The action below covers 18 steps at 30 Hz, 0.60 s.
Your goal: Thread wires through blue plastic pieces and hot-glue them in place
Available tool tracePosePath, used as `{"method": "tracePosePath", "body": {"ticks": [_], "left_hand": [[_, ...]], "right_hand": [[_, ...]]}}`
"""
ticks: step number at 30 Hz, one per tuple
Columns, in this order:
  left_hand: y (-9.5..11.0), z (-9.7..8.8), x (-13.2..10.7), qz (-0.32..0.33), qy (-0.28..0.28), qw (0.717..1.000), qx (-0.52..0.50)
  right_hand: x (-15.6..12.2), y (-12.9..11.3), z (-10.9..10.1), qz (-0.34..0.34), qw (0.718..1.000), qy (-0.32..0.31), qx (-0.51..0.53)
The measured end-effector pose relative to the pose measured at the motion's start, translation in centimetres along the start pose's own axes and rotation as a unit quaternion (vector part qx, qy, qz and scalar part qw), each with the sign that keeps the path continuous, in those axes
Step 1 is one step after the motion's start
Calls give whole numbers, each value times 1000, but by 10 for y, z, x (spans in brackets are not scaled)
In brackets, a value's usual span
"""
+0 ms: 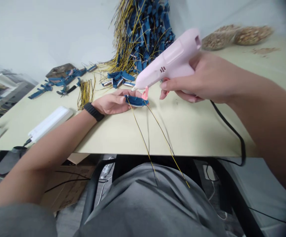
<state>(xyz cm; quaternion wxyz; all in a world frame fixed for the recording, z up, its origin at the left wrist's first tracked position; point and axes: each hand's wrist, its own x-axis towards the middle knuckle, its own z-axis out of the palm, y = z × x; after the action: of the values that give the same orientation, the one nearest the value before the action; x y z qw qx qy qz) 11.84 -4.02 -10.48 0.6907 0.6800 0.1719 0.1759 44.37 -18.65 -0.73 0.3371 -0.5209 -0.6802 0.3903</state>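
Observation:
My right hand (pixel 204 79) is closed round the grip of a pink glue gun (pixel 169 61), a finger on its trigger. The gun's nozzle points down-left, just above a small blue plastic piece (pixel 136 101). My left hand (pixel 113 102) lies on the table and pinches that blue piece at its left end. Two thin yellow-and-black wires (pixel 157 131) run from the piece over the table edge to my lap. A black band is on my left wrist.
A big heap of blue pieces with yellow wires (pixel 143 33) stands at the back. More blue pieces (pixel 64 79) and a wire bundle (pixel 86 92) lie at left, with a white power strip (pixel 50 121). Bags of brown bits (pixel 237 34) sit at back right. The gun's black cord (pixel 232 131) drops off the table's front edge.

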Motion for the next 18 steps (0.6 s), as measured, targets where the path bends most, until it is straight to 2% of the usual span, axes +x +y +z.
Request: {"method": "tracePosePath", "body": {"ticks": [4, 7, 10, 15, 18], "left_hand": [[-1, 1, 0, 17, 7, 1000, -10], [-1, 4, 1, 36, -7, 999, -12], [-1, 6, 1, 48, -13, 999, -6], [0, 6, 2, 23, 17, 1000, -2], [1, 6, 2, 28, 10, 1000, -1]], "right_hand": [[-2, -5, 12, -12, 995, 34, -93], [-2, -8, 18, 0, 993, 53, -104], [-1, -7, 20, -18, 994, 44, -102], [-1, -5, 21, -35, 992, 44, -111], [-1, -5, 22, -41, 991, 44, -118]]}}
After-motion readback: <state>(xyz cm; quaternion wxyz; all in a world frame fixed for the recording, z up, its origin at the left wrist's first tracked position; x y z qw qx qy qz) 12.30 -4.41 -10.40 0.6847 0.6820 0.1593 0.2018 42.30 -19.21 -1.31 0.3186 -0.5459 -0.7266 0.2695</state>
